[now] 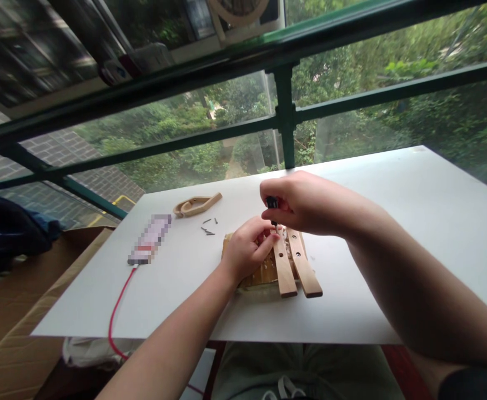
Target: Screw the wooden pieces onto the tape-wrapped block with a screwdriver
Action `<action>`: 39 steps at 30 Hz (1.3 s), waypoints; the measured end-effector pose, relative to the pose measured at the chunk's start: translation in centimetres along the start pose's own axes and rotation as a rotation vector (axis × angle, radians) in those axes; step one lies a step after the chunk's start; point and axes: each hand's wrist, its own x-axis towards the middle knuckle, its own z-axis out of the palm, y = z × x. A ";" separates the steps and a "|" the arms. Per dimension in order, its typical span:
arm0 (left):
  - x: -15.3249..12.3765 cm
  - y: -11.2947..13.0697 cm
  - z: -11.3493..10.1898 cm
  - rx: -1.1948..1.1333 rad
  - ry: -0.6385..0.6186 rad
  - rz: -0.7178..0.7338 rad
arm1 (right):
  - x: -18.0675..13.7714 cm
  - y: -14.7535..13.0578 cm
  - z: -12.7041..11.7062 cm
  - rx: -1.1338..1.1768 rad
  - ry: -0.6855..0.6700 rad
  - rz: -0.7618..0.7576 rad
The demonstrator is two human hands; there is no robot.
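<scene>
My right hand point(288, 201) is closed around the black handle of a screwdriver point(272, 203), held upright with its tip down at the upper end of a light wooden piece point(286, 275). My left hand point(249, 244) rests over a shiny brown block point(264, 273), its thumb and fingers closed at the upper end of that same wooden piece, beside the screwdriver shaft. An unfilled hole shows lower down on the wood. To its right lies a second wooden piece point(309, 280) with screws in two holes. My left fingers partly hide the screwdriver tip.
Several loose screws point(207, 230) lie left of the block. Behind them sits an angular wooden part point(197, 206). A blurred-out phone point(150, 239) with a red cable point(112, 322) is on the white table point(176, 300). A green railing point(285, 116) runs past the far edge; a cardboard box point(30, 300) stands left.
</scene>
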 end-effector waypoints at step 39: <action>0.1 0.2 -0.5 -0.108 -0.075 -0.028 | -0.4 0.2 -0.3 -0.010 0.032 -0.074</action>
